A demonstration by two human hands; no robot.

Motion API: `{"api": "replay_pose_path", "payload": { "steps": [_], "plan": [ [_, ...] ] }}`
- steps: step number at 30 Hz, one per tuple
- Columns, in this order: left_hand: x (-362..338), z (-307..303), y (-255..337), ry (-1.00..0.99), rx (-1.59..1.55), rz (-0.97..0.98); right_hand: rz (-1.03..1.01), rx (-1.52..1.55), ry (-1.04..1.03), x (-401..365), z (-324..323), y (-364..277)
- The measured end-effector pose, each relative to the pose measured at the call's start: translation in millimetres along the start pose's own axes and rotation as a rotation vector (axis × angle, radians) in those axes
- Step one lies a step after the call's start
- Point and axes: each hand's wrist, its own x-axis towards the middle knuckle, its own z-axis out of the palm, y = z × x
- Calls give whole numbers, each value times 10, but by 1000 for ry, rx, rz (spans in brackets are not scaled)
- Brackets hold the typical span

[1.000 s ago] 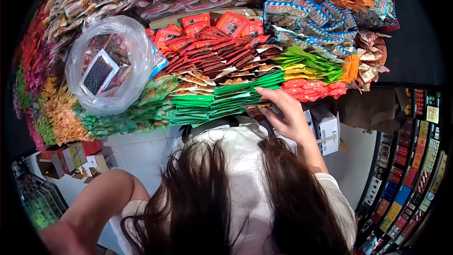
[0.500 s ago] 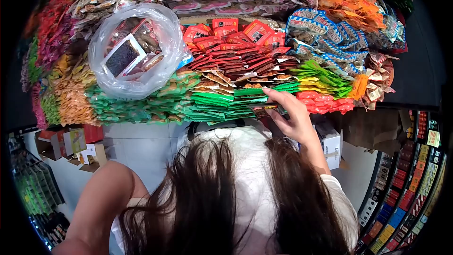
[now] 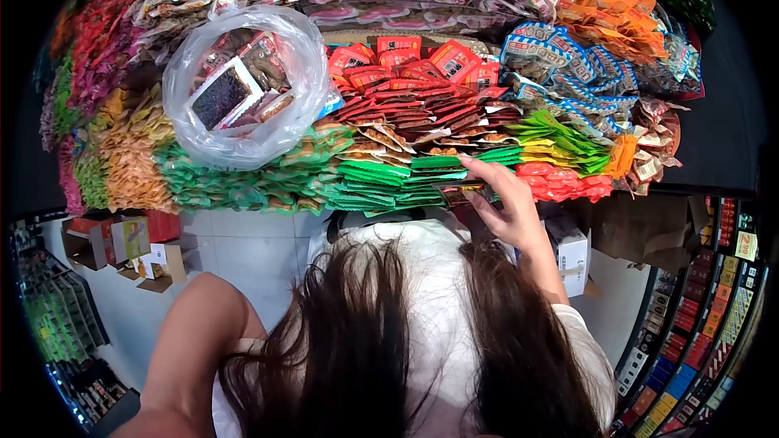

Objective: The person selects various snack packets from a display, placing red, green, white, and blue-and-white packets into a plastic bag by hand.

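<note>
Head camera: the right hand [image 3: 510,209] is up at the front edge of the snack shelf, curled around a dark packet [image 3: 459,192] just beside the green packets [image 3: 381,178]. It looks pinched between thumb and fingers, though the grip is partly hidden. The left arm [image 3: 199,341] bends low with its hand out of sight, so its state can't be told, and a plastic bag [image 3: 243,126] with packets inside lies on the piles, well apart.

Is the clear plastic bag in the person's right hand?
No, the plastic bag lies on the snack packets; the right hand holds a dark packet.
</note>
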Motion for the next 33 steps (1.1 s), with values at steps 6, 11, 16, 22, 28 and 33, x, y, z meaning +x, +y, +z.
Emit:
{"api": "replay_pose_path", "payload": {
  "steps": [6,11,16,22,28,33],
  "plan": [
    [33,-155,-57,-270,97,101,8,-9,24,-6,8,6],
    [-70,22,-64,-43,232,118,33,-18,38,-27,14,49],
    [-88,18,121,28,264,-70,18,-45,52,-15,2,29],
    [-135,21,45,-112,-401,-131,58,-73,96,-12,-136,71],
    [-287,316,125,50,-1150,-97,42,-158,430,-30,-522,237],
    [-384,505,289,223,-2228,283,77,-160,528,-4,-661,252]
  ]
}}
